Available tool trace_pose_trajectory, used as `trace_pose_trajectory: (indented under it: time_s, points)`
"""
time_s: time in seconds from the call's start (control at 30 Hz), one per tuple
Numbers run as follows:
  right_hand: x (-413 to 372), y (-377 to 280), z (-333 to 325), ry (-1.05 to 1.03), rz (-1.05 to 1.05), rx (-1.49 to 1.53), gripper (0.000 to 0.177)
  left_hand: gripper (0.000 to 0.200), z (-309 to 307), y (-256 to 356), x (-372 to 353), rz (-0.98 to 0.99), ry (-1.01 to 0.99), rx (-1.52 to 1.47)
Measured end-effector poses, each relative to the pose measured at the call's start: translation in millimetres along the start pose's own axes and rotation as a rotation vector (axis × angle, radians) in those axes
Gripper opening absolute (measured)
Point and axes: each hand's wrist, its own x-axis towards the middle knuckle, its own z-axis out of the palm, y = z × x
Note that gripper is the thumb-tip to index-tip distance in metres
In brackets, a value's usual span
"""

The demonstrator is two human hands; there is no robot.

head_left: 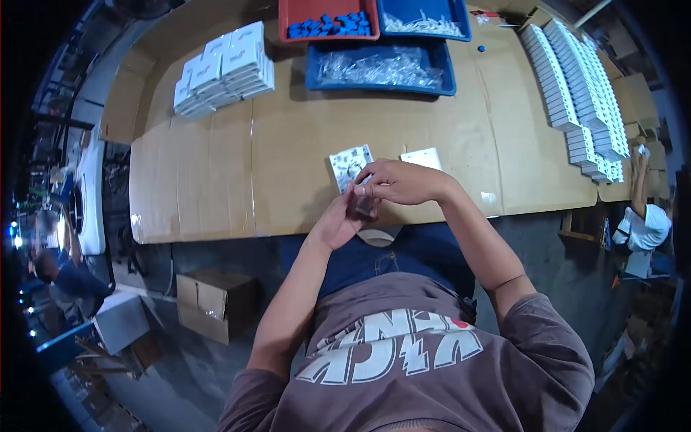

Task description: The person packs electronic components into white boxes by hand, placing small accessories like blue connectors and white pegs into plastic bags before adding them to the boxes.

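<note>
My left hand [338,220] and my right hand [404,181] come together over the table's front edge, both with bent, closed fingers. Between them is a small, dark, partly see-through piece [366,204]; my fingers cover much of it, and its kind cannot be made out. Just beyond my fingers lies a white printed card or flat box [350,163] with dark markings. A plain white flat box [423,158] sits behind my right hand, partly hidden by it.
Stacked white boxes [224,68] stand at the back left, with long rows of them [576,93] at the right. At the back are a red bin [288,18] of blue parts, a blue bin [464,32] of white pieces and another blue bin [381,92] of clear plastic packets.
</note>
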Motion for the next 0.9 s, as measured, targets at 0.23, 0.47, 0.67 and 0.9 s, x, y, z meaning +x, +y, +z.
trace_pose_trajectory:
  time_s: [0.23,0.47,0.67,0.9]
  points:
    - [1.0,32.6,-111.0,0.481,0.092,-0.250,0.026,0.061,-6.5,2.1,2.6,-0.041,-0.027,-0.023]
    - [24.9,124.8,-276.7,1.084,0.316,-0.597,0.023,0.056,-14.8,2.9,3.4,-0.078,-0.076,-0.069]
    - [29.0,136.5,-337.5,1.222,0.606,-0.812,0.018,0.052,-10.3,3.3,4.5,-0.086,-0.086,-0.029]
    - [27.5,139.3,-365.4,0.980,0.739,-0.913,0.019,0.057,-18.1,5.1,5.6,-0.114,-0.107,-0.005]
